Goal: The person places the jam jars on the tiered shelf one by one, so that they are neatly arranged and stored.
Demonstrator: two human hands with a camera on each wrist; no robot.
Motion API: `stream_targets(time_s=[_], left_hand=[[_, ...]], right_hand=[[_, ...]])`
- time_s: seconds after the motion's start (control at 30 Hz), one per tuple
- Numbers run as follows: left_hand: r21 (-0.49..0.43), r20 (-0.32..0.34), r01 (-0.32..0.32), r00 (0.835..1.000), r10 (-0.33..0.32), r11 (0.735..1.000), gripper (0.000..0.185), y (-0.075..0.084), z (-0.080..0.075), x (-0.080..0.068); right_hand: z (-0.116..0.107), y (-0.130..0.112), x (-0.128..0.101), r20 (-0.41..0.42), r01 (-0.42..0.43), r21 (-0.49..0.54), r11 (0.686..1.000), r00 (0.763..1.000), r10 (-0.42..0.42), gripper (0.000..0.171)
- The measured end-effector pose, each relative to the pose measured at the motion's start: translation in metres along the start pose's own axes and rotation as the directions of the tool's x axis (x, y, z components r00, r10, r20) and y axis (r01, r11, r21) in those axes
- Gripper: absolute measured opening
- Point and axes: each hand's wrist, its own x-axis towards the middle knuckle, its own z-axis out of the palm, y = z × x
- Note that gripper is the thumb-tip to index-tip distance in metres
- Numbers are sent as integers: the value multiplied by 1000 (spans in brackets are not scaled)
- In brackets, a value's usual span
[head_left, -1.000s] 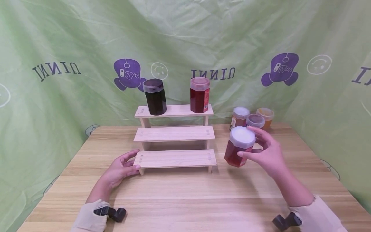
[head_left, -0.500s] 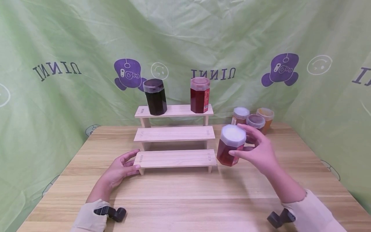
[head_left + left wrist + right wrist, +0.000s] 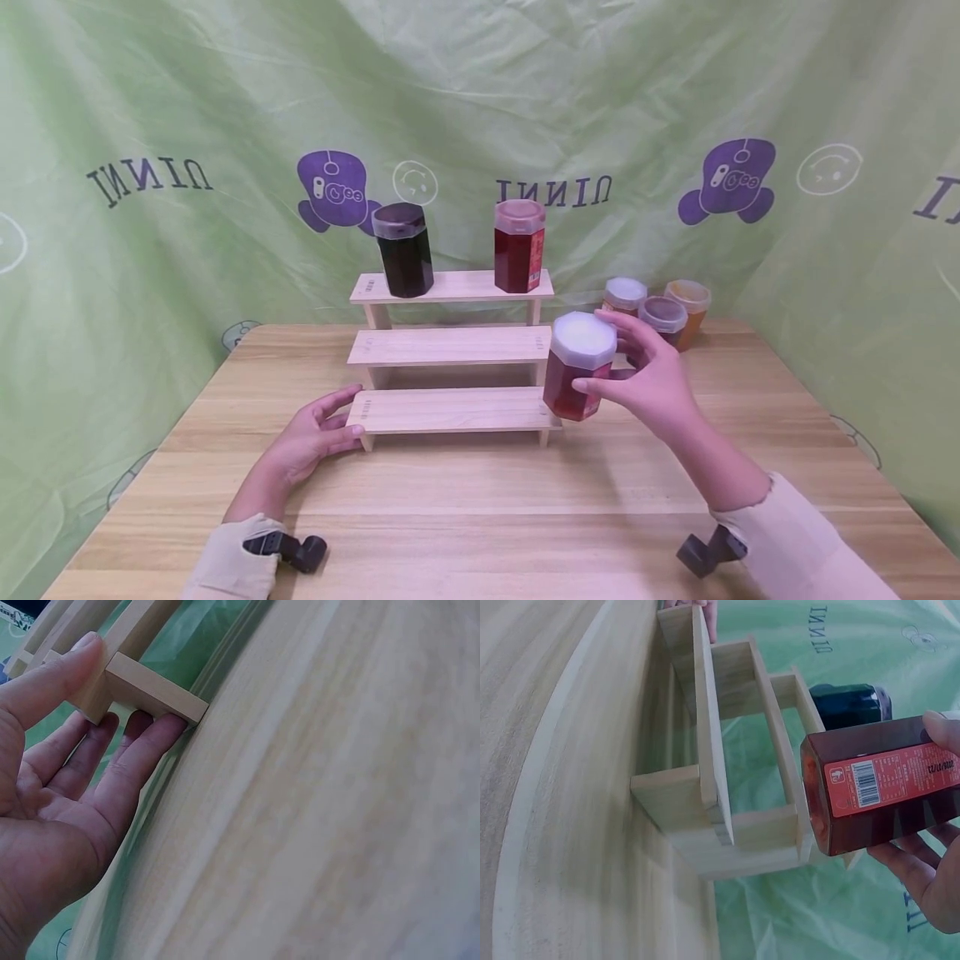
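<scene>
A three-step wooden display rack (image 3: 450,410) stands on the table. At its left end my left hand (image 3: 311,437) holds the lowest step, thumb on top and fingers at the side support, as the left wrist view (image 3: 82,772) shows. My right hand (image 3: 648,379) grips an octagonal jar (image 3: 573,383) of dark red contents with a white lid. The jar is tilted and held off the table, overlapping the rack's right end in the head view. Its red barcode label (image 3: 892,780) faces the right wrist camera. On the top step sit a black jar (image 3: 405,258) and a red jar (image 3: 517,254).
Behind the right hand, at the table's back right, stand a white-lidded jar (image 3: 625,292), a dark-lidded jar (image 3: 663,315) and an orange jar (image 3: 692,308). A green printed curtain (image 3: 450,100) hangs behind the wooden table (image 3: 465,517).
My right hand has carried the white-lidded red jar leftward and slightly up, from beside the rack to its right end. The left hand has stayed in place on the rack.
</scene>
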Motion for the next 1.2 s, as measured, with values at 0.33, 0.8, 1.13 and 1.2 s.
stream_targets(time_s=[0.33, 0.8, 1.13, 1.2], left_hand=[[-10, 9, -8, 1000, 8, 1000, 78, 2, -1, 0], [-8, 6, 1, 1000, -1, 1000, 78, 1, 1, 1], [-7, 5, 5, 1000, -5, 1000, 78, 3, 2, 0], [-6, 4, 6, 1000, -6, 1000, 79, 3, 2, 0]], right_hand=[[13, -9, 8, 18, 20, -3, 1000, 1000, -20, 78], [32, -30, 13, 31, 50, -4, 999, 998, -50, 75], [46, -49, 16, 48, 63, 10, 998, 997, -64, 72], [49, -50, 18, 55, 68, 21, 997, 996, -69, 72]])
